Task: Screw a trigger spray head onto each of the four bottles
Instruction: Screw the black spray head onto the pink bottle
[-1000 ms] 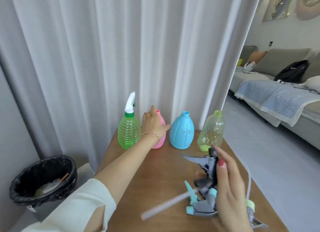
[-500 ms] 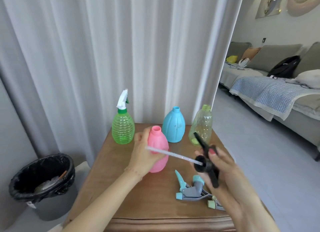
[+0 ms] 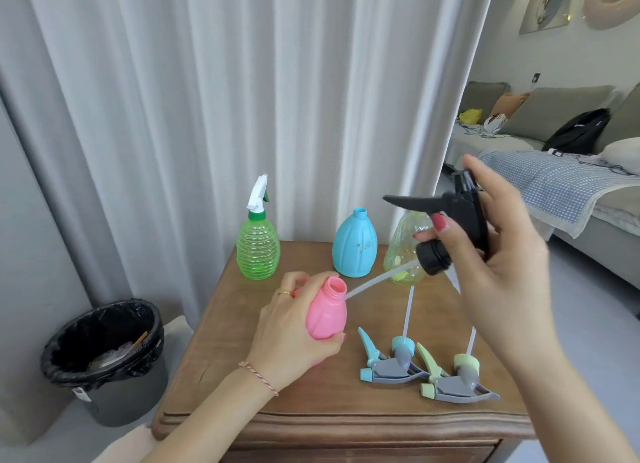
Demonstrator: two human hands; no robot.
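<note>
My left hand grips the pink bottle, tilted with its open neck pointing up and right. My right hand holds the black spray head above the table; the tip of its white dip tube is right at the pink bottle's neck. The green ribbed bottle at the back wears a white spray head. The blue bottle and the clear yellowish bottle stand open-necked. A blue-grey spray head and a green-grey spray head lie near the front right.
The wooden table stands against a grey curtain. A black-lined bin sits on the floor to the left. A sofa with a checked blanket is at the right.
My left hand has pulled the pink bottle nearer and tilted it. My right hand has lifted the black spray head higher, and its tube tip now sits at the bottle's neck.
</note>
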